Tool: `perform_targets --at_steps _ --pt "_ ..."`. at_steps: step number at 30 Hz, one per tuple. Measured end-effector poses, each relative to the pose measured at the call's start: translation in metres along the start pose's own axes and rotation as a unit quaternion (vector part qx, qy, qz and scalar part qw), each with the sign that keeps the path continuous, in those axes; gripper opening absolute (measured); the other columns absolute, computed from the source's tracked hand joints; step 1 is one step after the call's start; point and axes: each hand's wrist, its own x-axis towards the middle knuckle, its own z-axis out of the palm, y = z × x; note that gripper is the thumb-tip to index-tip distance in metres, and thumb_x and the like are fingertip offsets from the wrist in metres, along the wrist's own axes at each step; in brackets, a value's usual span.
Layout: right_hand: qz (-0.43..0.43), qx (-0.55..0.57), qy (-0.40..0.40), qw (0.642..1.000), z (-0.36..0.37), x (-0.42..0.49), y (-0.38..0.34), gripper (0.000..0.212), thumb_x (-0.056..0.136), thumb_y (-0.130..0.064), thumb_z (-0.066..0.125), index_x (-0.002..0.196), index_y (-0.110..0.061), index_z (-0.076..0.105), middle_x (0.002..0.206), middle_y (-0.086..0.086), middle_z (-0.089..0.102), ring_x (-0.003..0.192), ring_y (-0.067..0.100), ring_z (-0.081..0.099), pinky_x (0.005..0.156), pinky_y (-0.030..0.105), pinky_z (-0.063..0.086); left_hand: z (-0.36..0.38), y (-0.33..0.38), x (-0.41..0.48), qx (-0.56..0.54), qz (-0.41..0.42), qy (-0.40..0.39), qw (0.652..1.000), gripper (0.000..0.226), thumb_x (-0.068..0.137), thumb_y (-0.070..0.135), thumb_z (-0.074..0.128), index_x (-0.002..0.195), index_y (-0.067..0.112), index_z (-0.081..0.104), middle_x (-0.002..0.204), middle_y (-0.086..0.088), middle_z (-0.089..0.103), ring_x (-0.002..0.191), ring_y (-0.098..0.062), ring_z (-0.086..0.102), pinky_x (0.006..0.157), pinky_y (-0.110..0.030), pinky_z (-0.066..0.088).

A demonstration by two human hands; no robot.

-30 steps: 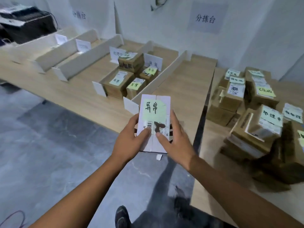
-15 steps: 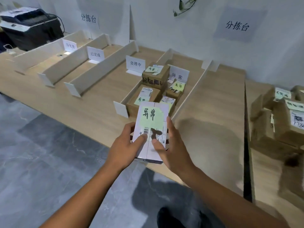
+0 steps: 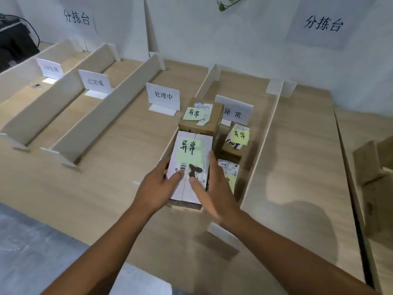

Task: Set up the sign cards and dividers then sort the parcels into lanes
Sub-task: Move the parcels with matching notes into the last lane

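Observation:
A white parcel with a green sticky note and a barcode is held between both hands over the near end of the lane marked by the 异常 sign card. My left hand grips its left edge, thumb on top. My right hand holds its right edge, thumb on the label. Three brown parcels lie in that lane: one at the back, one to the right and one partly hidden behind my right hand. White dividers form the lanes.
Sign cards 处理中, 已完成 and a blurred one stand in the lanes to the left. More brown parcels sit at the right edge. A black printer stands at the far left. The wooden table runs along the wall.
I have stepped closer to the table and carried the white parcel forward, from in front of the table edge to over the 异常 lane. The parcel pile has slid out to the right.

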Motion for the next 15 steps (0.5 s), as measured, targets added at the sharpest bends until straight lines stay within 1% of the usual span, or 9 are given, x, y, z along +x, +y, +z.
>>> perform_targets --at_steps 1,2,3,4,6,7,10,13,15 --pt "0.008 -0.002 0.002 1.0 0.004 0.012 0.001 0.089 0.093 -0.059 0.056 0.159 -0.046 -0.003 0.156 -0.016 0.029 0.121 -0.021 0.039 0.095 0.006 0.04 -0.002 -0.004 0.015 -0.002 -0.003 -0.007 1.0 0.04 0.083 0.057 0.052 0.123 0.059 0.052 0.1 0.045 0.063 0.093 0.024 0.057 0.072 -0.016 0.044" --pt "0.013 -0.005 0.005 1.0 0.009 0.024 0.003 0.089 0.091 -0.063 0.053 0.158 -0.047 -0.004 0.151 -0.021 0.027 0.113 -0.032 0.034 0.086 -0.003 0.035 -0.004 -0.009 0.03 0.003 -0.008 -0.013 1.0 0.047 0.083 0.058 0.051 0.13 0.052 0.052 0.102 0.04 0.064 0.092 0.024 0.057 0.072 -0.016 0.044" --pt "0.02 -0.008 0.009 1.0 0.015 0.035 0.005 0.09 0.088 -0.066 0.05 0.157 -0.049 -0.006 0.148 -0.022 0.027 0.109 -0.036 0.031 0.082 -0.006 0.033 -0.005 -0.015 0.044 0.009 -0.013 -0.019 1.0 0.053 0.083 0.058 0.05 0.135 0.049 0.05 0.105 0.036 0.064 0.091 0.022 0.058 0.071 -0.017 0.045" --pt "0.028 -0.017 0.012 0.999 0.02 0.045 0.006 0.091 0.087 -0.069 0.048 0.156 -0.05 -0.007 0.149 -0.022 0.029 0.11 -0.032 0.034 0.086 -0.002 0.034 -0.005 -0.021 0.057 0.014 -0.016 -0.026 0.999 0.055 0.084 0.059 0.05 0.137 0.048 0.049 0.109 0.032 0.065 0.091 0.019 0.06 0.071 -0.018 0.046" --pt "0.046 -0.034 0.011 0.998 0.031 0.06 0.011 0.091 0.09 -0.067 0.049 0.156 -0.05 -0.011 0.155 -0.017 0.031 0.12 -0.012 0.042 0.099 0.018 0.042 -0.003 -0.037 0.081 0.019 -0.015 -0.048 0.999 0.049 0.091 0.055 0.055 0.139 0.047 0.048 0.115 0.026 0.067 0.092 0.01 0.064 0.073 -0.021 0.049" --pt "0.056 -0.04 0.008 0.998 0.036 0.064 0.014 0.091 0.093 -0.063 0.051 0.155 -0.049 -0.013 0.155 -0.017 0.03 0.123 -0.004 0.044 0.102 0.024 0.043 -0.001 -0.045 0.089 0.025 -0.008 -0.066 0.997 0.045 0.096 0.051 0.056 0.14 0.047 0.048 0.12 0.023 0.067 0.094 0.006 0.065 0.074 -0.022 0.049" --pt "0.076 -0.074 0.01 0.994 0.048 0.064 0.019 0.092 0.096 -0.061 0.05 0.156 -0.047 -0.019 0.162 -0.008 0.026 0.135 0.013 0.046 0.109 0.034 0.043 0.007 -0.067 0.102 0.039 0.021 -0.105 0.994 0.047 0.102 0.041 0.055 0.147 0.045 0.041 0.129 0.02 0.061 0.1 -0.008 0.063 0.075 -0.027 0.048" --pt "0.098 -0.086 0.022 0.991 0.051 0.063 0.021 0.088 0.091 -0.071 0.042 0.154 -0.054 -0.018 0.166 -0.005 0.019 0.141 0.023 0.043 0.11 0.046 0.045 0.014 -0.073 0.104 0.051 0.002 -0.085 0.995 0.047 0.101 0.037 0.057 0.146 0.036 0.043 0.131 0.004 0.062 0.093 -0.015 0.057 0.069 -0.03 0.045" --pt "0.11 -0.086 0.031 0.99 0.044 0.058 0.021 0.084 0.092 -0.073 0.04 0.154 -0.056 -0.014 0.161 -0.004 0.025 0.14 0.025 0.043 0.107 0.044 0.045 0.015 -0.066 0.104 0.072 0.016 -0.056 0.996 0.048 0.099 0.032 0.061 0.144 0.026 0.045 0.131 -0.005 0.062 0.094 -0.018 0.054 0.072 -0.034 0.047"
